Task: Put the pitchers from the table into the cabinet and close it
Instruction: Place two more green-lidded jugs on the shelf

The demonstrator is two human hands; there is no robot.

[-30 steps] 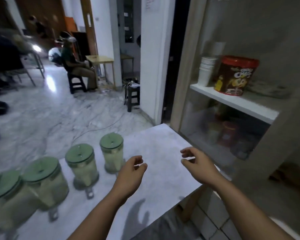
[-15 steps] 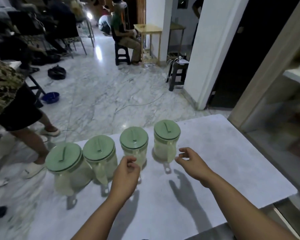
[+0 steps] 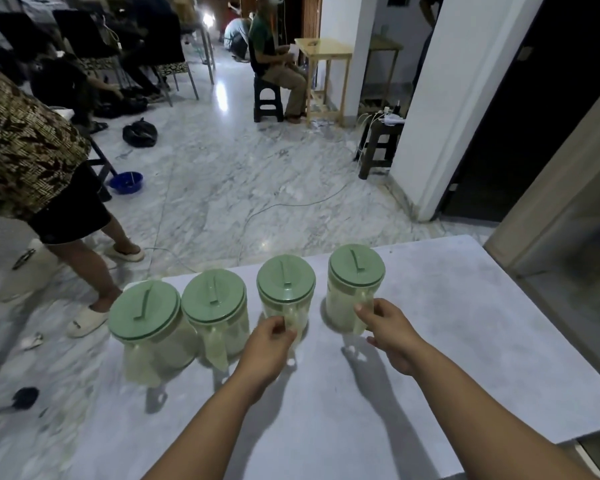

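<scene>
Several clear plastic pitchers with green lids stand in a row along the far edge of a white table (image 3: 465, 358). My left hand (image 3: 267, 344) is closed around the handle of the second pitcher from the right (image 3: 286, 289). My right hand (image 3: 388, 327) wraps the handle of the rightmost pitcher (image 3: 355, 282). Both pitchers stand on the table. Two more pitchers, one (image 3: 215, 303) beside the other (image 3: 144, 315), stand untouched to the left. The cabinet (image 3: 568, 237) shows only as a pale frame with a glass panel at the right edge.
A person in a patterned shirt and white slippers (image 3: 32, 161) stands close to the table's left side. Beyond lie a marble floor, a blue bowl (image 3: 126, 181), a dark stool (image 3: 378, 147), a cable, a white pillar (image 3: 458, 98) and a seated person (image 3: 278, 64).
The view swung left from the cabinet shelves to the pitcher row. Both hands moved forward and closed on the handles of the two right-hand pitchers.
</scene>
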